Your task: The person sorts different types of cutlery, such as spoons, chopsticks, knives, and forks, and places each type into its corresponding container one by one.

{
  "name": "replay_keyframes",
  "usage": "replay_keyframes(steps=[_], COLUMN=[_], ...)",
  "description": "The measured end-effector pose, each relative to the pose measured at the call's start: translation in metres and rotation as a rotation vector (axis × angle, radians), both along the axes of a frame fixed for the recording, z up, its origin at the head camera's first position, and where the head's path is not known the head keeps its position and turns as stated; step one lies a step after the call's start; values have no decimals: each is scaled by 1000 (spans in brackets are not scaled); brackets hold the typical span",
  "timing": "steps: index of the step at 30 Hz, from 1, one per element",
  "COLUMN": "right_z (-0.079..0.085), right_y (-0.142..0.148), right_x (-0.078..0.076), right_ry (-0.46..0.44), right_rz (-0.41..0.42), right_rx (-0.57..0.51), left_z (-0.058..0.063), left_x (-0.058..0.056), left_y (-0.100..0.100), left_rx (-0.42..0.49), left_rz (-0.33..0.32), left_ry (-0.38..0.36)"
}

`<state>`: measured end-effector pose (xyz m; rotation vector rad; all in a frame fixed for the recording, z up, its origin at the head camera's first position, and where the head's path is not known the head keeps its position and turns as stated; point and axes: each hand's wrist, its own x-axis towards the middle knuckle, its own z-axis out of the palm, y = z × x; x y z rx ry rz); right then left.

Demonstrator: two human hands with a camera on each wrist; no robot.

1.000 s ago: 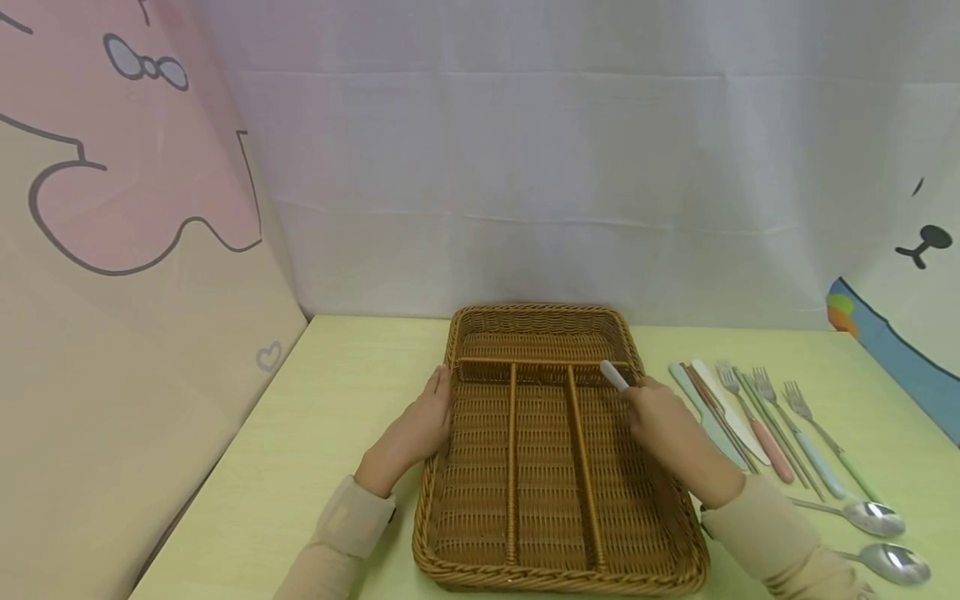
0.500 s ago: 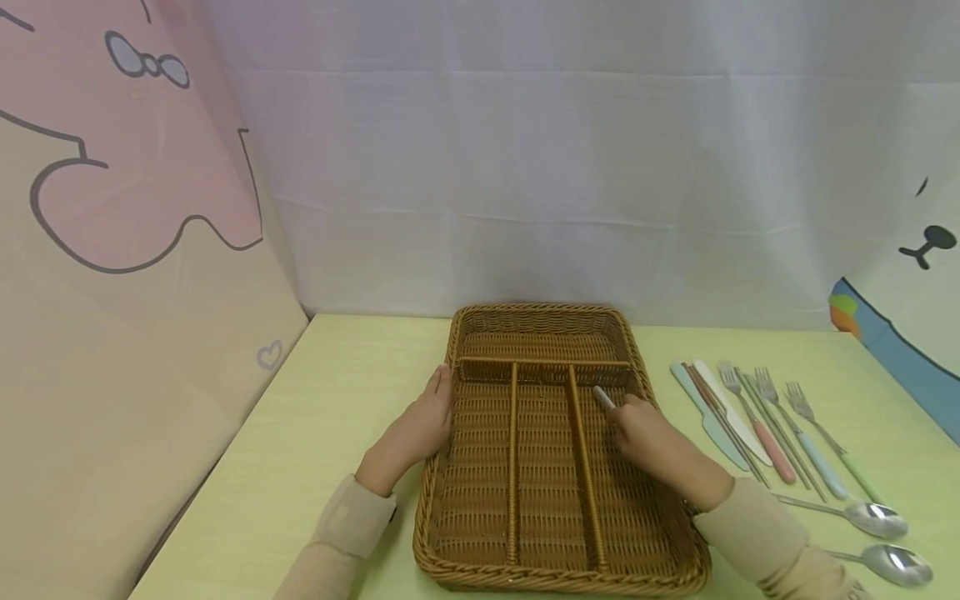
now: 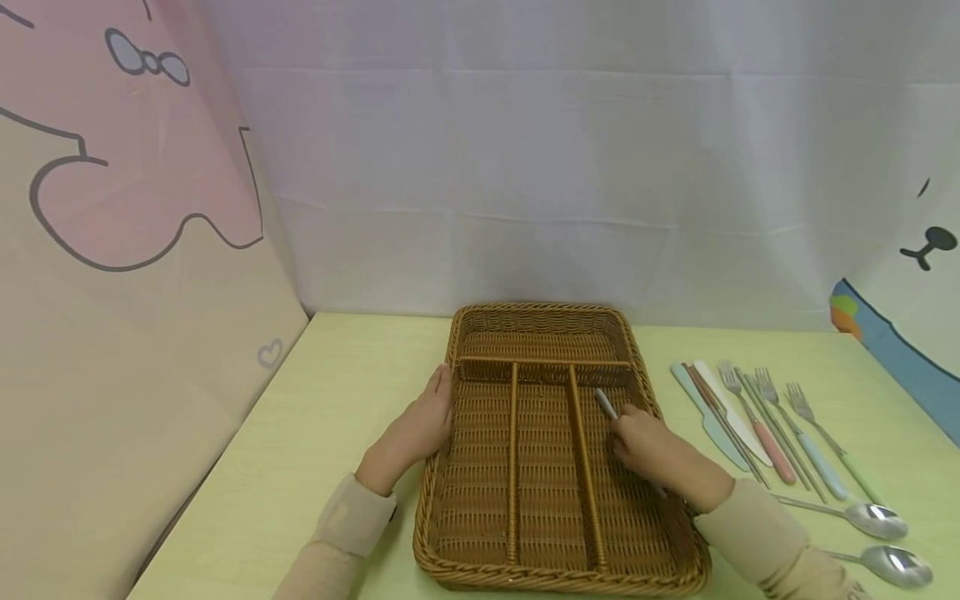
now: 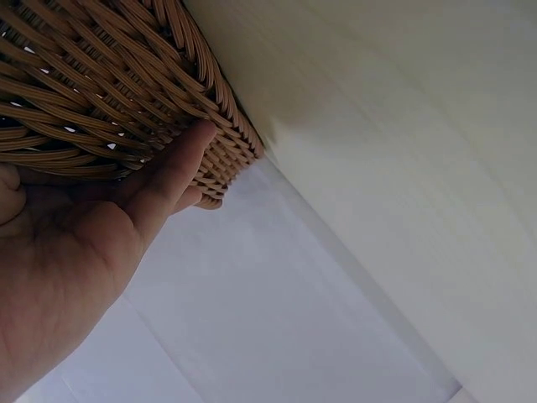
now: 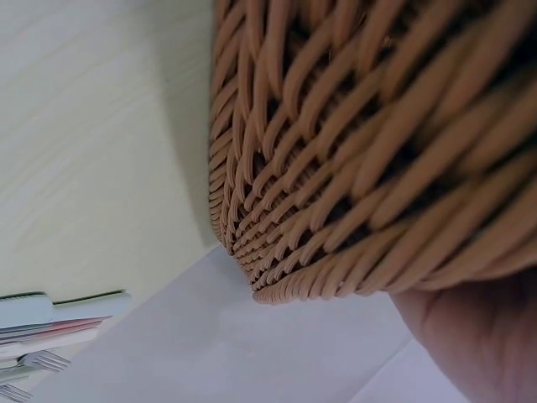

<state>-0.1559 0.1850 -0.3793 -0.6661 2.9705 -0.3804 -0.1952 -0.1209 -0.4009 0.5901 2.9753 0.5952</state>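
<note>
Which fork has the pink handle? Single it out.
The leftmost fork, beside the white knife, is pink-handled; the middle fork is pale-blue-handled and the right fork green-handled.

Left hand (image 3: pixel 412 427) straight-fingered, right hand (image 3: pixel 651 447) curled

Rough woven wicker basket (image 3: pixel 543 475); glossy metal spoons (image 3: pixel 877 520); smooth matt table (image 3: pixel 300 467)

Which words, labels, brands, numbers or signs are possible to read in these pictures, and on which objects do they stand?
Readable words, brands or numbers: none.
Right sleeve: a dark mark at the picture's lower edge, too small and cut off to read; I cannot tell if it is lettering.
Left wall: a drawn heart, without text.
Basket, grey utensil: no lettering visible.
</note>
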Motion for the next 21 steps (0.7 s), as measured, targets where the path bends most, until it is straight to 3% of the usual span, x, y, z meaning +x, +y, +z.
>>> replay_keyframes(steps=[21], right_z=[-2], right_y=[1], right_x=[2], right_ry=[13], right_rz=[85], right_rx=[26], left_z=[-2], left_x=[-2], left_y=[0], left_rx=[-9], left_rz=[14], left_ry=[-12])
